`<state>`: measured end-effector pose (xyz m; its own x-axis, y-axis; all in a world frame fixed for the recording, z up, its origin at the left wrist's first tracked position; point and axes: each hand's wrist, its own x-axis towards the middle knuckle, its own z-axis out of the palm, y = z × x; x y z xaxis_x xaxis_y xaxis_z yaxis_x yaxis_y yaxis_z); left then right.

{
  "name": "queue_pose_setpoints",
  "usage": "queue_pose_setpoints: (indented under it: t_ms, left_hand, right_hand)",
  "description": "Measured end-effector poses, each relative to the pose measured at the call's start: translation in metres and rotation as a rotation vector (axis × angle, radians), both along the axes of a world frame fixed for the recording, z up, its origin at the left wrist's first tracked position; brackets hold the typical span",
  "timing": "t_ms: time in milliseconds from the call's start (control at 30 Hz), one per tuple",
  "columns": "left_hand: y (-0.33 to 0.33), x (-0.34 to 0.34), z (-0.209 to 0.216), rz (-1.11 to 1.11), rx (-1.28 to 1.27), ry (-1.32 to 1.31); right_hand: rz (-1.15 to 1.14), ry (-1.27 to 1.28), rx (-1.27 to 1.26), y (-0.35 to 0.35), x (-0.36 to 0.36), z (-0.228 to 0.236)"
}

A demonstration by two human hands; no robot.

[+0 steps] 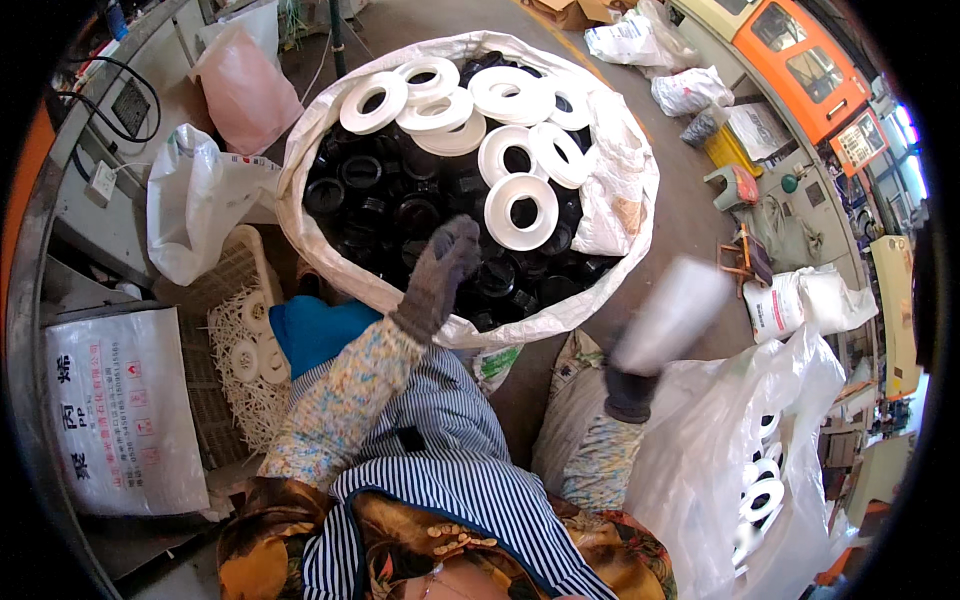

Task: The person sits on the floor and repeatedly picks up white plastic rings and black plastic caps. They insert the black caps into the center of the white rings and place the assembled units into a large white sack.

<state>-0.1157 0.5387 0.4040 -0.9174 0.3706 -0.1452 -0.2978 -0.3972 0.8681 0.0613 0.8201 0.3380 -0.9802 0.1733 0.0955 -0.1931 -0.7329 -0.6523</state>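
Note:
A big white woven sack (640,200) stands open before me, filled with black ridged plastic caps (360,172). Several white plastic rings (521,211) lie on top of the caps, mostly at the far side. My left hand (438,275), in a dark grey glove, hovers over the near part of the caps; its fingers are curled together and what they hold, if anything, is hidden. To the right of the sack my right hand (630,393), in a dark glove, grips a white piece (675,315) smeared by motion, so its exact shape is unclear.
A clear plastic bag (700,430) at the right holds more white rings. On the left stands a crate (195,370) with white strips and rings. Beyond are filled bags (690,90), a small stool (730,185) and an orange machine (800,60).

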Motion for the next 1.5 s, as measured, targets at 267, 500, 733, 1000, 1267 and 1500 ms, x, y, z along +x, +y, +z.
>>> queue_pose_setpoints:
  t_ms: [267, 500, 733, 1000, 1267, 1500]
  left_hand:
    - [0.06, -0.063, -0.014, 0.152, -0.69, 0.454]
    - [0.056, -0.073, -0.018, 0.262, -0.117, 0.202]
    - [-0.041, -0.033, -0.022, 0.213, 0.539, -0.275]
    - [-0.101, 0.001, -0.023, 0.099, 0.767, -0.313]
    - [-0.101, 0.03, -0.014, -0.029, 0.809, -0.4]
    - [-0.092, 0.045, -0.004, -0.136, 0.764, -0.297]
  right_hand:
    - [-0.164, -0.023, 1.602, -0.083, -0.074, 0.074]
    - [-0.457, 0.126, 2.122, -0.101, -0.125, 0.04]
    - [-0.316, 0.064, 1.886, -0.111, -0.124, 0.076]
    - [-0.325, 0.16, 2.282, -0.117, -0.147, 0.045]
    - [-0.404, 0.2, 1.34, -0.178, -0.132, 0.125]
    - [-0.31, 0.371, 1.683, -0.218, -0.133, 0.113]
